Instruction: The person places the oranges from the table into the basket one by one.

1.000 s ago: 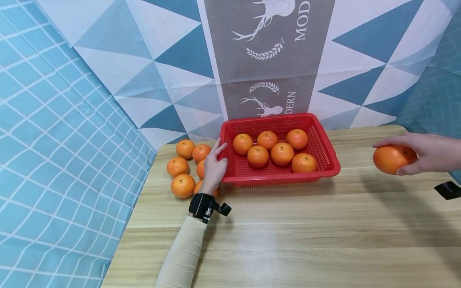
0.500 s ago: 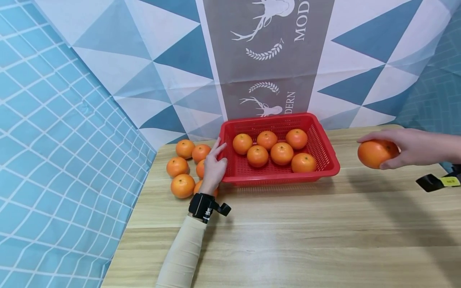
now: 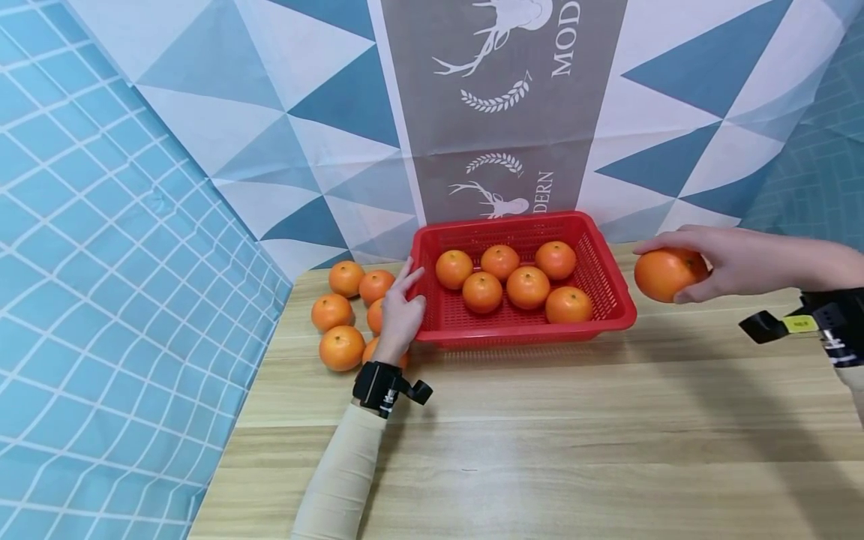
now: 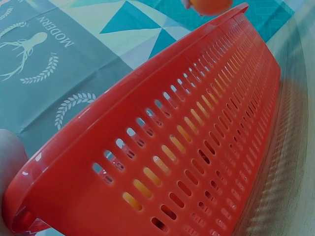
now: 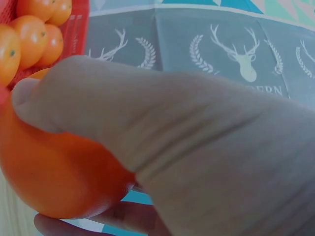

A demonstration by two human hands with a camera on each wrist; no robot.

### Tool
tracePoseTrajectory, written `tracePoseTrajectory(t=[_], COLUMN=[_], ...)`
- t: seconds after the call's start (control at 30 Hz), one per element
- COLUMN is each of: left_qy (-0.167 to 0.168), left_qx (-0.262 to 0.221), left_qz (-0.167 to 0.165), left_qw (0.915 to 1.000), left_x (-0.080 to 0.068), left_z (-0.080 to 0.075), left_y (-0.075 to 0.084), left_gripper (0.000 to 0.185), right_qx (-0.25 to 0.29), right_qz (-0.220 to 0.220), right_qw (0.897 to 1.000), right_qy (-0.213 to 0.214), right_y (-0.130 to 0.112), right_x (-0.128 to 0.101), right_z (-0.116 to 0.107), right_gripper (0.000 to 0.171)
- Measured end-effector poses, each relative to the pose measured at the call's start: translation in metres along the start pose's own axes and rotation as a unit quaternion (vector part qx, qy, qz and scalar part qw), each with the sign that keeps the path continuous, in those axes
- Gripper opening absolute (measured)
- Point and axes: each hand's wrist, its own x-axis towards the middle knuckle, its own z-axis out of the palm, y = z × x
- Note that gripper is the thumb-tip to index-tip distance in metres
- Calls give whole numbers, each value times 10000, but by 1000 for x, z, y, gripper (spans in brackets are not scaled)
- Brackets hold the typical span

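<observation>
My left hand [image 3: 403,313] grips the left rim of a red perforated plastic basket [image 3: 513,334] in the head view; part of that hand shows at the rim's near end in the left wrist view. Several oranges [image 3: 529,288] lie inside the basket, spaced out over its floor. My right hand [image 3: 732,259] holds another orange [image 3: 664,276] just off the basket's right end, above the table. Thumb and fingers wrap around this fruit in the right wrist view, with the thumb [image 5: 29,96] on its top side.
Several loose oranges [image 3: 341,348] sit on the wooden table [image 3: 513,450] left of the basket, some partly hidden behind my left hand. A patterned cloth backdrop [image 3: 472,135] rises behind the basket. Blue gridded cloth [image 3: 121,285] hangs along the left side.
My right hand has moved left with the orange, from the table's right side to near the basket's right end. The left hand and basket have stayed put.
</observation>
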Motion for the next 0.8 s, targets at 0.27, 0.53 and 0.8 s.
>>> tracePoseTrajectory(t=[0.27, 0.53, 0.8], left_qy=[12, -22, -56], left_qx=[-269, -297, -267], left_qz=[79, 77, 62], left_qw=[9996, 9995, 9996], left_x=[35, 37, 33], left_z=[3, 3, 2], left_y=[-50, -52, -51], left_gripper=[67, 68, 66], right_qx=[274, 291, 359], right_qz=[-430, -608, -772], right_qw=[9987, 9975, 9953], right_qy=[-35, -228, -457], right_y=[-22, -46, -74], right_x=[22, 41, 61], right_z=[-4, -6, -3], right_gripper=[79, 76, 76])
